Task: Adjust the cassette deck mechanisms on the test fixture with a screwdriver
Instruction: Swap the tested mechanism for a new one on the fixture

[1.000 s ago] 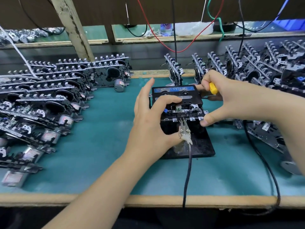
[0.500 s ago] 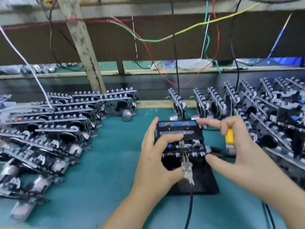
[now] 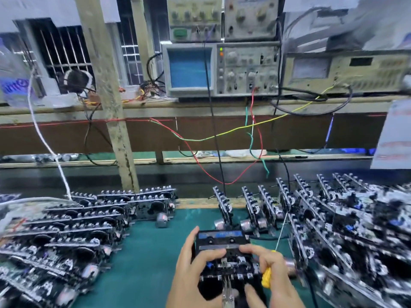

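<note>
Cassette deck mechanism: black chassis with small metal parts, sitting at the bottom centre of the green bench mat, on a dark test fixture that is mostly hidden.
Cassette: black shell with a blue label strip, loaded in the far part of the mechanism.
Cable plug: pale connector at the near edge of the mechanism, between the two hands.
Left hand: wraps the left side of the mechanism, thumb up along the far-left edge, index finger curled over the top.
Right hand: fingers curled around the screwdriver, index fingertip resting on the top of the mechanism.
Screwdriver: yellow handle in the palm, thin metal shaft pointing up and away over the mat.
Left rows: many more mechanisms lying in stacked lines.
Right rows: further mechanisms standing on edge, blurred.
Shelf above: an oscilloscope with a blue screen, and coloured wires hanging down.
</note>
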A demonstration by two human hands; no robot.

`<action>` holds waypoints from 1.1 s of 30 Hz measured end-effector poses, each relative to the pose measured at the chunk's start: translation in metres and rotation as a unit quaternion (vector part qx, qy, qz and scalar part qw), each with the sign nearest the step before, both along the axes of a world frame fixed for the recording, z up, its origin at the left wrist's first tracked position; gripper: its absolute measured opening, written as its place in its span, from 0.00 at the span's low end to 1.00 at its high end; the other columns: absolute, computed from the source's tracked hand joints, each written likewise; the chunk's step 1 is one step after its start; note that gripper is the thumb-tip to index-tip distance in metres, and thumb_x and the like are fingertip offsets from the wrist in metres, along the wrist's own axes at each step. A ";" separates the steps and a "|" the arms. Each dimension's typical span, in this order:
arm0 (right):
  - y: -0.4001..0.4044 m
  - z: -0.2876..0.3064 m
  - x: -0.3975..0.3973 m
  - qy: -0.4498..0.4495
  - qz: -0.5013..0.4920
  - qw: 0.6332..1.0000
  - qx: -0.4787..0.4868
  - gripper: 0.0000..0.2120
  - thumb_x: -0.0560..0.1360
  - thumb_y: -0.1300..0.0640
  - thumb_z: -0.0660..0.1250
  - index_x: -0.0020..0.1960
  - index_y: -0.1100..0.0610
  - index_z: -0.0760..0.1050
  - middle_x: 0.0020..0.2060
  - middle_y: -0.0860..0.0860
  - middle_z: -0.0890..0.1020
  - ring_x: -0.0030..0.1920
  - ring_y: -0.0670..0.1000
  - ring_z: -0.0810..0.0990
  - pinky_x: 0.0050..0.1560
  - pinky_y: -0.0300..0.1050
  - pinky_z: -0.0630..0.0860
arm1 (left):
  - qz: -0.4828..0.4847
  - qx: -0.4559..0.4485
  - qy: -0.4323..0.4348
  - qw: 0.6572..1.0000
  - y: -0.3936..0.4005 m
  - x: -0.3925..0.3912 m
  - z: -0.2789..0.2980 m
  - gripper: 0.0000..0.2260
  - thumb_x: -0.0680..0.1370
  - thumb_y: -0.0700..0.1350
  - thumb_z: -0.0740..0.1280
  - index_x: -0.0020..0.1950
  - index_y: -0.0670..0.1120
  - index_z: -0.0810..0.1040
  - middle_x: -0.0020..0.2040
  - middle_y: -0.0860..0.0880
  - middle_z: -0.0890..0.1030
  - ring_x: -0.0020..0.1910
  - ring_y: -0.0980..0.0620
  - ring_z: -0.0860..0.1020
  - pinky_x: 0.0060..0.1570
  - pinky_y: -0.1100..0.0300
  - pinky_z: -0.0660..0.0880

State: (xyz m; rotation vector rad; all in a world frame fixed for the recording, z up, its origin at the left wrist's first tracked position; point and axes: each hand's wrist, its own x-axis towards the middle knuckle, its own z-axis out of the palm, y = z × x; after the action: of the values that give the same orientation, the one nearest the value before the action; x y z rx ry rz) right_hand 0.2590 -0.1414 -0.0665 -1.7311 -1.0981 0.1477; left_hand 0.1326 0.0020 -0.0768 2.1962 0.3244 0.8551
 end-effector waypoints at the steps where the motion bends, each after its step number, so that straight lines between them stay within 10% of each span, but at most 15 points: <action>1: -0.001 0.003 -0.006 -0.021 -0.020 1.000 0.000 0.20 0.61 0.46 0.66 0.51 0.32 0.68 0.58 0.31 0.78 0.60 0.42 0.79 0.58 0.35 0.73 | 0.010 -0.018 0.001 1.000 -0.001 -0.003 0.000 0.27 0.64 0.58 0.79 0.60 0.71 0.76 0.76 0.73 0.50 0.76 0.58 0.64 0.70 0.52 0.70; 9: -0.017 0.000 -0.022 -0.076 -0.091 0.989 0.084 0.22 0.66 0.66 0.71 0.50 0.48 0.65 0.66 0.36 0.75 0.64 0.49 0.74 0.58 0.45 0.70 | 0.026 -0.046 -0.002 0.999 -0.006 -0.006 0.006 0.29 0.62 0.59 0.80 0.60 0.70 0.76 0.76 0.73 0.50 0.75 0.59 0.65 0.66 0.56 0.72; 13: -0.029 -0.015 -0.031 -0.013 -0.171 0.980 0.104 0.37 0.67 0.76 0.71 0.53 0.36 0.64 0.61 0.44 0.80 0.58 0.53 0.79 0.57 0.61 0.75 | 0.014 -0.061 0.012 0.998 -0.008 -0.008 0.008 0.28 0.62 0.59 0.79 0.60 0.70 0.76 0.77 0.73 0.48 0.77 0.63 0.61 0.66 0.62 0.66; 22: -0.029 -0.010 -0.043 -0.014 -0.131 0.987 0.088 0.29 0.73 0.71 0.69 0.52 0.40 0.62 0.59 0.40 0.77 0.57 0.43 0.77 0.55 0.31 0.69 | 0.020 -0.047 0.019 0.999 -0.006 -0.008 0.005 0.31 0.64 0.45 0.83 0.58 0.70 0.76 0.78 0.69 0.51 0.73 0.75 0.56 0.60 0.81 0.58; 33: -0.026 -0.013 -0.038 0.010 -0.110 0.988 0.106 0.25 0.73 0.70 0.67 0.51 0.42 0.61 0.58 0.39 0.77 0.57 0.49 0.79 0.53 0.46 0.74 | 0.019 -0.052 0.016 0.998 -0.005 -0.008 0.003 0.31 0.65 0.44 0.83 0.58 0.70 0.76 0.79 0.68 0.51 0.76 0.68 0.58 0.63 0.80 0.59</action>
State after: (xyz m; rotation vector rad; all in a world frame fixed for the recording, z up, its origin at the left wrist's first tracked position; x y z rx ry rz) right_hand 0.2206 -0.1671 -0.0797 -1.6421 -0.8678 -0.0869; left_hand 0.1247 -0.0026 -0.0739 2.1151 0.4182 0.8053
